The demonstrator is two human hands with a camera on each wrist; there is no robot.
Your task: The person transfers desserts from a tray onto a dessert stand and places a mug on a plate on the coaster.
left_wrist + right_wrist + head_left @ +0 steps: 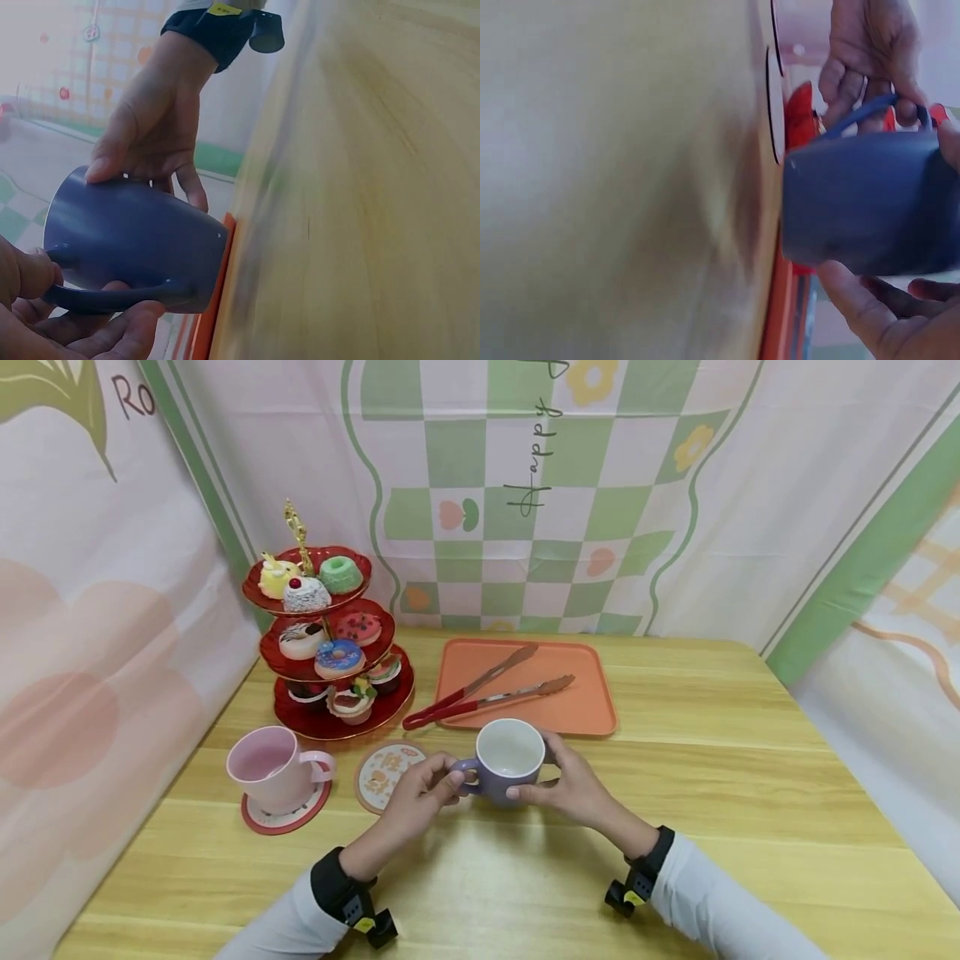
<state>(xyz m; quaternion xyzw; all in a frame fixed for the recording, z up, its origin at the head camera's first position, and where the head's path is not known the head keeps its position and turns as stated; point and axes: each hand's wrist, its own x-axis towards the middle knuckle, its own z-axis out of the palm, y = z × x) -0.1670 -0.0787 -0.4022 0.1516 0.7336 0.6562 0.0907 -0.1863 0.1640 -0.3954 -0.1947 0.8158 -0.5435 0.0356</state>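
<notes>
A purple-blue mug (504, 781) with a white inside is held upright between both hands, raised a little over the wooden table. My left hand (417, 795) pinches its handle (112, 298), thumb on top and fingers through or under the loop. On the other side my right hand (576, 783) grips the mug's body, thumb on the near wall and fingers round the far side. Left of the mug a round printed coaster (386, 774) lies on the table, close by the left hand. A pink mug (272, 770) stands on a red-rimmed coaster (283, 823) farther left.
Behind the hands lies an orange tray (577, 714), with red-handled metal tongs (442, 712) resting across its left part. A three-tier red stand (337, 731) bearing several toy cakes and donuts rises at the back left. Printed cloth (637, 410) hangs behind the table.
</notes>
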